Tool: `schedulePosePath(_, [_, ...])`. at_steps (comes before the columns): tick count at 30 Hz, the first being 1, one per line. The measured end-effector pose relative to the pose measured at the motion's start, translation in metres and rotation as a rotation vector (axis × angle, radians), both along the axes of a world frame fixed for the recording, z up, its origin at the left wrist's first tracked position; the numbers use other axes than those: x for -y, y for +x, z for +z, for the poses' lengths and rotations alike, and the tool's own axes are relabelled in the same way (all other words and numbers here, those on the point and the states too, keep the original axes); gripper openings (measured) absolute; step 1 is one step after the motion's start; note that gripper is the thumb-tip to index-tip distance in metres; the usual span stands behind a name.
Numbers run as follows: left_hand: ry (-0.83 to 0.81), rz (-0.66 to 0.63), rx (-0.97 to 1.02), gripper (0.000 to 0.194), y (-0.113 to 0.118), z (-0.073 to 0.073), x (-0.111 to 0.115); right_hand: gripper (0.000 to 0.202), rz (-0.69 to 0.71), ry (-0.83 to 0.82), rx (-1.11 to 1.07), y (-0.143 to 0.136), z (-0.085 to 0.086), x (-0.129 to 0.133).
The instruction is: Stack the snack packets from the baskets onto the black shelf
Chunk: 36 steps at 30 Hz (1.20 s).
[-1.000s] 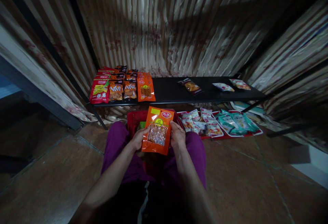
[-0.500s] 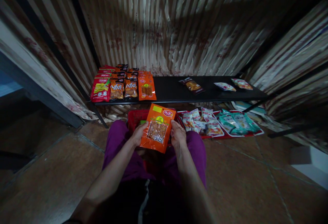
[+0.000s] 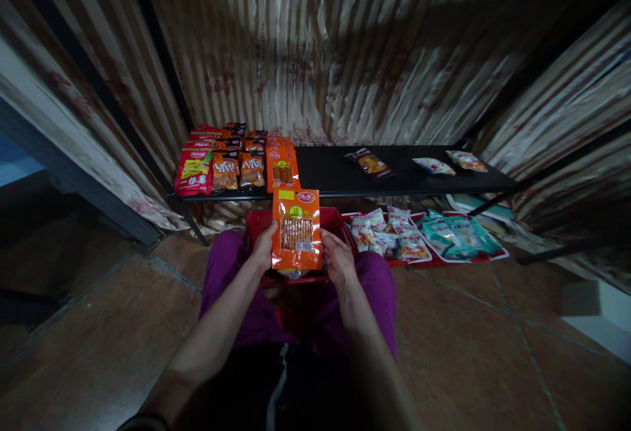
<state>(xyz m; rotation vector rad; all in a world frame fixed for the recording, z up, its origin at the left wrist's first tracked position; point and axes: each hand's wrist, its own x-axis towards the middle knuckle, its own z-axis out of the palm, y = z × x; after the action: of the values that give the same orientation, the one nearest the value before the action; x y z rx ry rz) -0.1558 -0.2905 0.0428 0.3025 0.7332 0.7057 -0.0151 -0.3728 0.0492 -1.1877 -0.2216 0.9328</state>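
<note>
Orange packet: hung above the basket; seemed light, bendy, slick; best suited side-edge holds.
Left hand: pinched its left edge.
Right hand: lightly pinched its right.

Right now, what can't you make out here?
All in the head view:
- Red basket's contents, mostly: behind the orange packet, left hand and right hand.
- Packet's back: turned away.
- Its finest print: too small.
- Lower parts of the shelf's rear packets: behind front packets.
- White block's far end: cut off by right edge.
</note>
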Motion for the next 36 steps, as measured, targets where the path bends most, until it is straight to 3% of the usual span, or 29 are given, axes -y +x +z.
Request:
schedulePosePath(8, [0.048,0.053,0.053,0.037,0.004,0.003,-0.010,0.045,-0.035,0.035,0.292,0.000,-0.015,-0.004])
schedulePosePath(15, [0.080,0.011,0.108,0.040,0.009,0.010,-0.006,0.032,-0.087,-0.113,1.109,0.002,-0.023,-0.004])
schedulePosePath(20, [0.085,0.026,0.122,0.037,0.012,0.013,0.000,0.029,-0.089,-0.169,1.376,-0.001,-0.020,-0.001])
schedulePosePath(25, [0.113,0.054,0.133,0.038,0.018,0.015,0.005,0.035,0.013,-0.146,1.337,-0.008,-0.019,-0.002])
schedulePosePath(30, [0.210,0.115,0.118,0.031,0.026,0.011,0.012,0.042,0.200,-0.047,1.108,-0.016,-0.016,-0.003])
schedulePosePath(33, [0.259,0.167,0.068,0.028,0.030,0.006,0.016,0.057,0.345,-0.008,0.951,-0.022,-0.013,-0.002])
schedulePosePath(36, [0.268,0.140,0.025,0.034,0.032,0.002,0.020,0.070,0.425,0.015,0.897,-0.024,-0.012,0.000])
